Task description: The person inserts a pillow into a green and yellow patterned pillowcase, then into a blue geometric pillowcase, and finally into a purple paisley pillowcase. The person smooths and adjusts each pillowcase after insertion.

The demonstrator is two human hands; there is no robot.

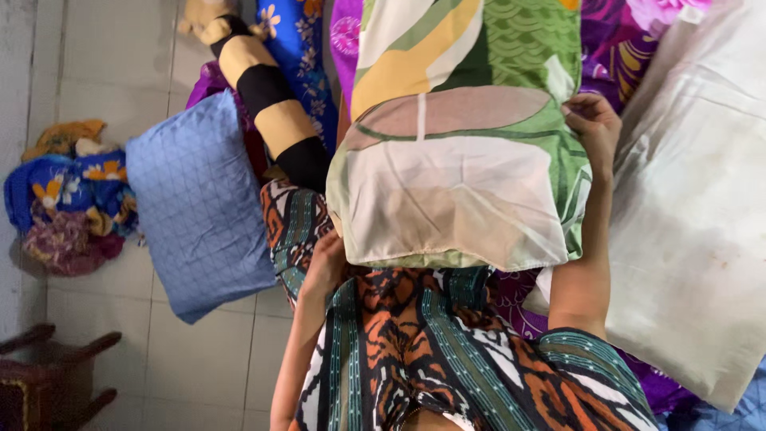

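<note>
I hold a pillow [459, 168] in a leafy green, yellow and cream case upright over my lap, its open end turned toward me. My right hand [594, 128] is clamped on the cloth at the pillow's right edge, fingers curled over the seam, forearm rising straight from my patterned sleeve. My left hand [323, 267] sits under the pillow's lower left corner, wrist bent up against it; the pillow hides the fingertips, so I cannot tell whether that hand is closed on the case or only propping it.

To do this well, I judge the right hand should keep its pinch on the case alone, not the stuffing, while the left takes a matching hold at the opposite corner, so the cloth pulls evenly and the filling settles square into the far corners. A lopsided pull would likely bunch the cream panel nearest me.

Just past my left hand lies a blue pillow [199, 207] on the tiled floor [104, 72], and beyond it a yellow-and-black bolster [271, 104]. Further out on that side sits a heap of cloth [68, 199], with a dark wooden stool [48, 375] nearer my knee. Beside my right forearm a bare white pillow [694, 231] rests on purple floral bedding [630, 40].
</note>
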